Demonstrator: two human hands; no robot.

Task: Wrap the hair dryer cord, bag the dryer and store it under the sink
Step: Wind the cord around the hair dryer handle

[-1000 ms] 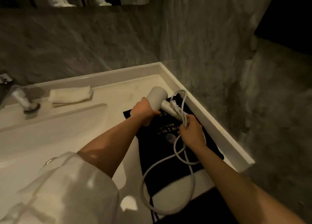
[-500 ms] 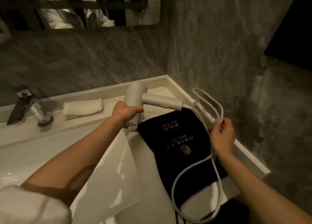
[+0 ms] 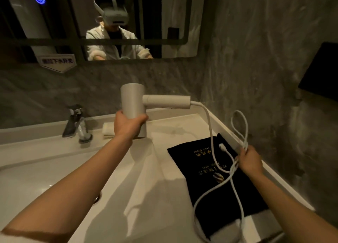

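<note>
My left hand [image 3: 128, 126] grips the barrel of the white hair dryer [image 3: 134, 101], held upright in the air over the counter with its handle pointing right. The white cord [image 3: 212, 140] runs from the handle's end down over the black drawstring bag [image 3: 206, 184], which lies flat on the counter with gold lettering. My right hand [image 3: 249, 160] is closed around gathered loops of the cord at the bag's right edge; one loop stands up above the fist and the plug [image 3: 222, 146] hangs just to its left. A long slack loop trails toward the counter's front edge.
A white countertop [image 3: 164, 197] with a basin at the left, a chrome faucet [image 3: 76, 123] behind it and a folded white towel [image 3: 108, 131] near the back rim. A mirror [image 3: 164, 23] hangs above. Grey stone walls close the back and right sides.
My left hand has lifted the dryer up and leftward off the bag. My right hand has moved right along with the cord loops, drawing the cord out.
</note>
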